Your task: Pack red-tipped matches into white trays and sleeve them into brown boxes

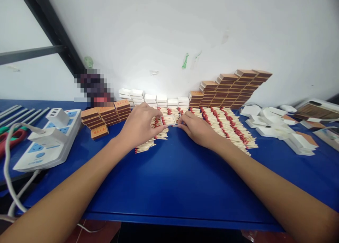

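Observation:
My left hand (140, 124) grips a small white matchbox tray (169, 120) between thumb and fingers, with red-tipped matches lying inside it. Close to the tray's right end, my right hand (197, 128) is closed, thumb against fingertips; whatever it pinches is too small and covered to make out. Rows of loose matches (230, 128) with red heads spread over the blue table to the right of my right hand. More loose matches (145, 146) lie under and beside my left hand. The hands partly hide the matches between them.
Brown matchboxes (235, 89) are stacked stepwise along the wall, with white trays (161, 100) left of them. More matchboxes (106, 114) stand left. White empty trays (278, 124) lie in a heap at right. A power strip (50, 140) with cables occupies the left side of the blue table (169, 186).

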{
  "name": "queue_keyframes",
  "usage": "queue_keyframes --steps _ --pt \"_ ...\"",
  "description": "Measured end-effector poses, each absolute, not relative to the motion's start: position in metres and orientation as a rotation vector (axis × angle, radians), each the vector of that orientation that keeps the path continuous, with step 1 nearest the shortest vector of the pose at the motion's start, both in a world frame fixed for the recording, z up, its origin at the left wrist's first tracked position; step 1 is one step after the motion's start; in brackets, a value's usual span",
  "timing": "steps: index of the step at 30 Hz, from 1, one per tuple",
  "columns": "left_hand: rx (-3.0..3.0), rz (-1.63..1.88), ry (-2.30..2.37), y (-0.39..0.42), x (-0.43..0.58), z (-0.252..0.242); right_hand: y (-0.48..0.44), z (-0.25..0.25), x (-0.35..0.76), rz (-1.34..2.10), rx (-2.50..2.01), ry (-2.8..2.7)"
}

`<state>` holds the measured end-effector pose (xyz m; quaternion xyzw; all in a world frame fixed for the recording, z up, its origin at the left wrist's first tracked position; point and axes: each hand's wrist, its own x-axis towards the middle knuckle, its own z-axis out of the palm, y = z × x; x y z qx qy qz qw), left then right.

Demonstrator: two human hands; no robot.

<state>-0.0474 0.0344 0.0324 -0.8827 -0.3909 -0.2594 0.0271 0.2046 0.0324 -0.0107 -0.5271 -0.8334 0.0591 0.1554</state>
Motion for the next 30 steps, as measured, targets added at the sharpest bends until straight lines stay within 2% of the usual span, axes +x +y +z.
queue_keyframes --steps 30 --pt "-2.727 -0.715 -1.219 0.036 -0.048 0.033 0.033 -0.008 0.209 0.161 -1.435 -2.375"
